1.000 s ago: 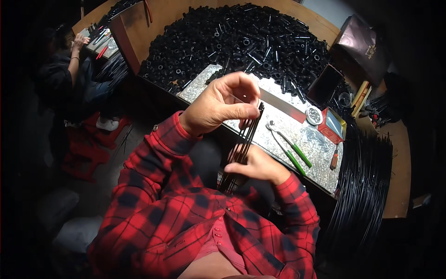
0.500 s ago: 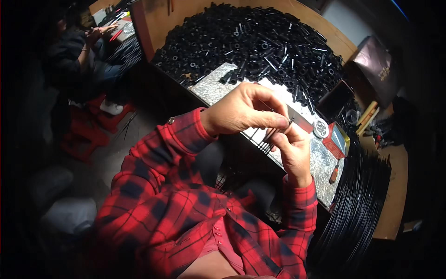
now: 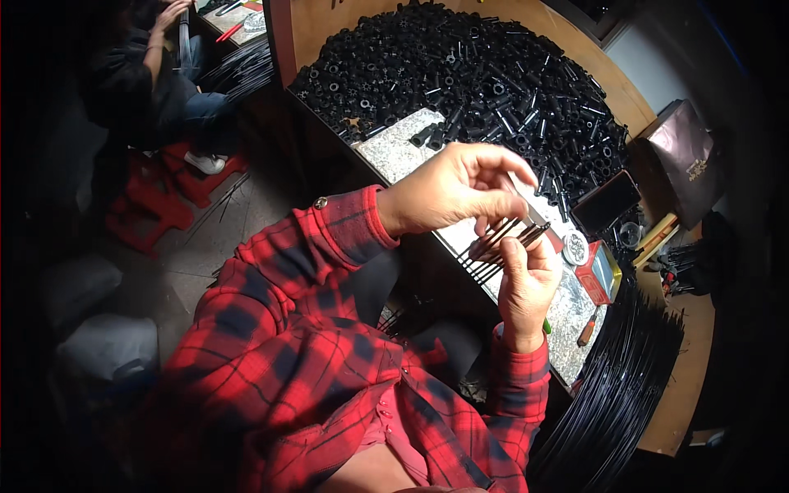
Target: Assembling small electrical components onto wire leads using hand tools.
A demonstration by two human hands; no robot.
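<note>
My right hand (image 3: 528, 292) grips several thin black rods (image 3: 491, 256) between thumb and fingers. They lie side by side at a slant, and their upper ends, with small dark tips, stick out past my thumb. My left hand (image 3: 460, 187) is just above and to the left of those ends. Its thumb and forefinger are apart, with nothing visible between them; its other fingers are partly hidden. Beneath both hands is a speckled worktop (image 3: 407, 148).
Short black tubes (image 3: 460, 74) are heaped at the back. At right are a phone (image 3: 606, 204), a round tin (image 3: 574, 247), a red box (image 3: 593, 275), a screwdriver (image 3: 588, 329) and a large bundle of black rods (image 3: 620, 386). Another person (image 3: 152, 90) sits at far left near red stools (image 3: 152, 201).
My left thumb and forefinger have parted from their pinch near the rod ends. The rods in my right hand now show more fully. The whole view has shifted slightly.
</note>
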